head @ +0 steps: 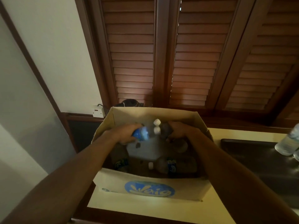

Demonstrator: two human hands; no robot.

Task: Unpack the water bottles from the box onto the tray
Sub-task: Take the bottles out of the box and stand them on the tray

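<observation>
An open cardboard box [145, 185] with a blue round logo stands on the cream counter. Both my hands reach inside it. My left hand [124, 135] grips a water bottle with a blue label [142, 132], its white cap pointing right. My right hand [178, 130] grips a second bottle [165, 130], dark in the shade, its white cap meeting the first. More bottles lie on the box floor, one at the left [120, 162] and one at the right [171, 164]. A dark tray [252, 157] sits to the right of the box with two clear bottles [288, 143] on it at the frame edge.
Brown louvred shutters [194, 54] fill the wall behind the counter. A white wall socket [98, 110] with a plugged cable sits left of the box. A dark round object [131, 103] shows behind the box's far wall. The counter's wooden front edge [113, 215] runs below the box.
</observation>
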